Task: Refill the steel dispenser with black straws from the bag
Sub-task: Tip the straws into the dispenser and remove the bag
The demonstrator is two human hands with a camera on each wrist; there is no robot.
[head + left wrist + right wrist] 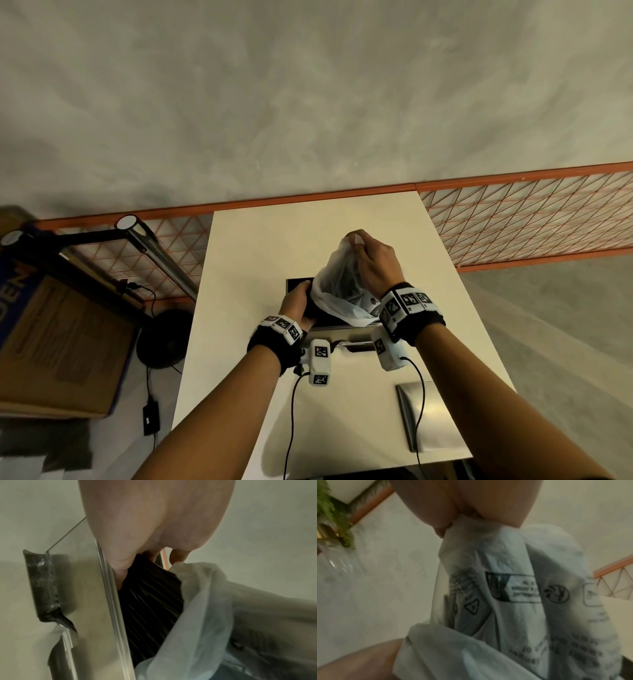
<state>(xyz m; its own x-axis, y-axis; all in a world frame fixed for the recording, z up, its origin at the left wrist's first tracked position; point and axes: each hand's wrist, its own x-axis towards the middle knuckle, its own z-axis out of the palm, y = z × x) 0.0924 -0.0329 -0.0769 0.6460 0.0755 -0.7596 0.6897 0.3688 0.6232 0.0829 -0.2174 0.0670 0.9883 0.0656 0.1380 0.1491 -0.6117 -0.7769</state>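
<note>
Nearest me on the pale tabletop (239,394), off to my right, lies a flat steel lid (430,414), well apart from everything else. Beyond it stands the steel dispenser (334,329) with its top open, and both my hands work over it. My left hand (297,303) curls its grip round a bundle of black straws (150,601) where they stick out of the bag's mouth; the left wrist view shows them lying just inside the dispenser's steel wall (96,595), with my thumb pressed against that rim. The translucent white bag (337,277) hangs mouth down over the dispenser, its lower edge draped on the opening. My right hand (375,262) is raised above it, its grip pinched tight on the bag's closed far end, so the plastic stretches from those fingers down to the straws; the right wrist view shows printed markings on the bag (513,588). Farther off, an orange mesh railing (534,219) runs behind the tabletop, with a cardboard box (58,346) on the floor at far left and the grey floor past the railing.
</note>
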